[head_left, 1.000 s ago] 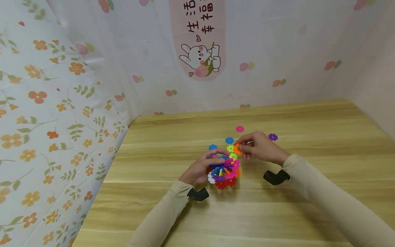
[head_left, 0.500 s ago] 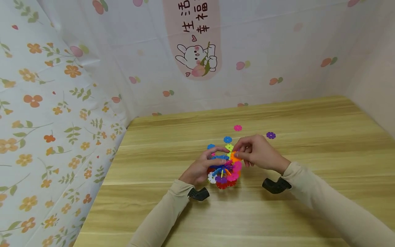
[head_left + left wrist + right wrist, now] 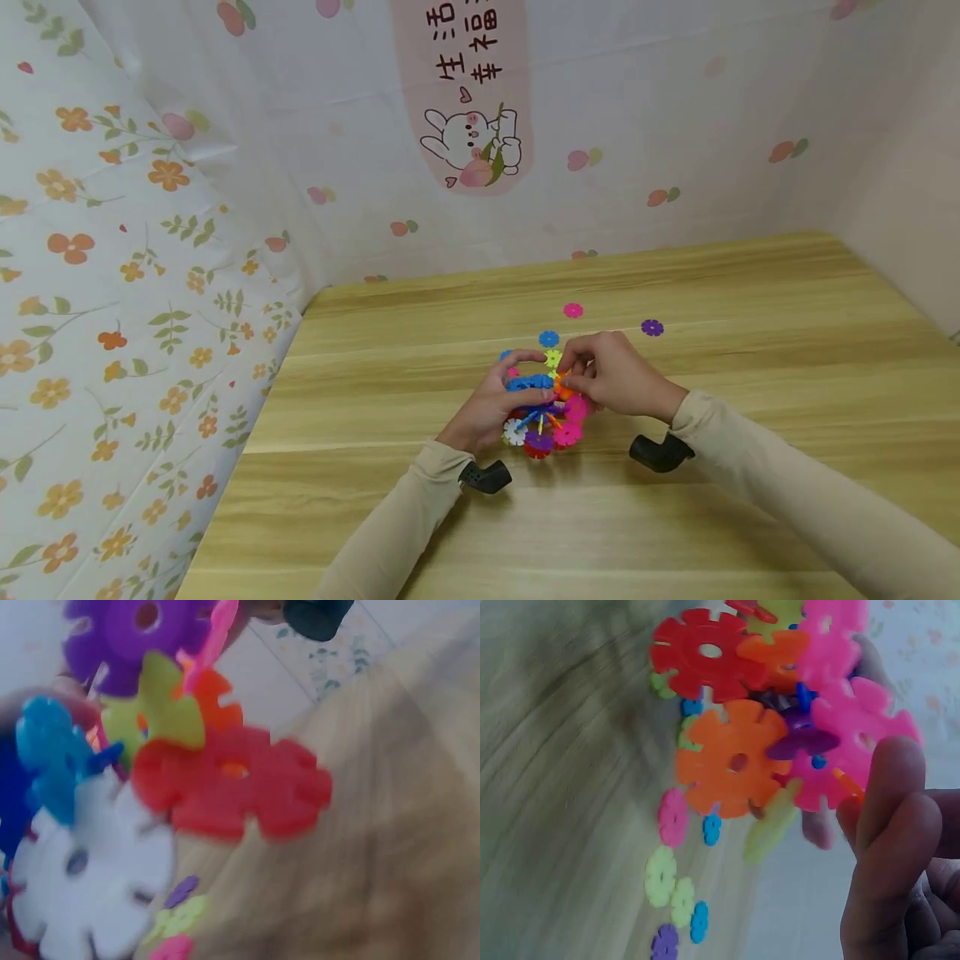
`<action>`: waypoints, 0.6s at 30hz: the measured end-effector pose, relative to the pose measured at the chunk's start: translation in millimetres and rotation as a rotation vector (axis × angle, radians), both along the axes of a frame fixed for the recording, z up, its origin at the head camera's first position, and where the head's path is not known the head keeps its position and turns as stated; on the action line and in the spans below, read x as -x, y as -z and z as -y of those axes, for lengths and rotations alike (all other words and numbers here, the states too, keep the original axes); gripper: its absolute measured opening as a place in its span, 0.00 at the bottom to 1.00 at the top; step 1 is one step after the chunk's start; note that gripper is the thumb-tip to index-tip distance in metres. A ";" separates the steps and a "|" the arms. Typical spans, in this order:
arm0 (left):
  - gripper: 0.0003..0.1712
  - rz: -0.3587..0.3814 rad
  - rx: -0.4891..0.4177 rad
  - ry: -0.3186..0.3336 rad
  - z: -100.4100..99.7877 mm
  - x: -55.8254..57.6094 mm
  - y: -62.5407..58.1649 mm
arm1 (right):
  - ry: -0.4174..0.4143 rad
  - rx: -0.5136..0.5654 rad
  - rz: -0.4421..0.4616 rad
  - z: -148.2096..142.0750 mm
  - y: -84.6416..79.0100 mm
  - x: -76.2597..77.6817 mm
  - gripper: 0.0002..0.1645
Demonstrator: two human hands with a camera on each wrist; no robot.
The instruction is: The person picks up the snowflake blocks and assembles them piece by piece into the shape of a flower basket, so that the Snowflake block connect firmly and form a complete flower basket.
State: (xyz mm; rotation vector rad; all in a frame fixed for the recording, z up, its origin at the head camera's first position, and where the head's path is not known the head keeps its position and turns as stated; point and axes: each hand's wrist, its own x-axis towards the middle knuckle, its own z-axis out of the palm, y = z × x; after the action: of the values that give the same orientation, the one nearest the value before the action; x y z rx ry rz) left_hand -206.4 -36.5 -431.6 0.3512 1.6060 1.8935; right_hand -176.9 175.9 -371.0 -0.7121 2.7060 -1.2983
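Observation:
A cluster of interlocked snowflake discs (image 3: pixel 538 440) in many colours sits between both hands over the table. My left hand (image 3: pixel 487 410) grips it from the left, thumb and fingers around the blue discs (image 3: pixel 534 382). On the far right side of the cluster, my right hand (image 3: pixel 618 377) pinches an orange snowflake disc (image 3: pixel 564 387) right at the pink discs. In the right wrist view only an orange sliver (image 3: pixel 847 784) shows beside the fingertips. The left wrist view shows the underside, with a white disc (image 3: pixel 94 874) and a red disc (image 3: pixel 236 784) nearest.
Loose snowflake discs lie on the wooden table (image 3: pixel 375 358) beyond the hands: pink (image 3: pixel 573 310), blue (image 3: pixel 549 339), yellow-green (image 3: pixel 552 358) and purple (image 3: pixel 652 327). A patterned cloth (image 3: pixel 337 142) hangs behind the table and along its left side.
My right hand has brought the orange disc left and down from beside the loose discs to the cluster. The left hand keeps its hold, and the cluster has turned slightly.

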 end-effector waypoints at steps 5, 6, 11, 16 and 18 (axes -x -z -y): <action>0.30 0.025 -0.089 0.001 8.1 2.0 1.6 | 0.086 0.157 0.066 -2.3 4.5 3.4 0.02; 0.30 0.027 -0.126 -0.008 9.1 1.6 2.5 | 0.120 0.183 0.063 -2.5 5.9 3.7 0.02; 0.29 0.050 -0.292 -0.062 6.9 -0.2 5.9 | 0.257 0.310 0.095 -1.8 15.4 2.2 0.04; 0.15 0.003 -0.236 -0.089 7.0 -1.5 6.6 | 0.119 0.279 0.152 -3.6 22.6 3.5 0.10; 0.11 -0.006 -0.190 -0.085 10.6 -1.9 6.1 | 0.072 0.245 0.170 -8.1 24.1 9.1 0.15</action>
State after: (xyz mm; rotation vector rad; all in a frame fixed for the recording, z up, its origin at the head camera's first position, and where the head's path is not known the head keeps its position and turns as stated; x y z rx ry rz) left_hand -204.5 -47.1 -437.6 0.3731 1.4691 2.1182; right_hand -186.0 183.9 -395.1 -0.4978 2.4875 -1.6450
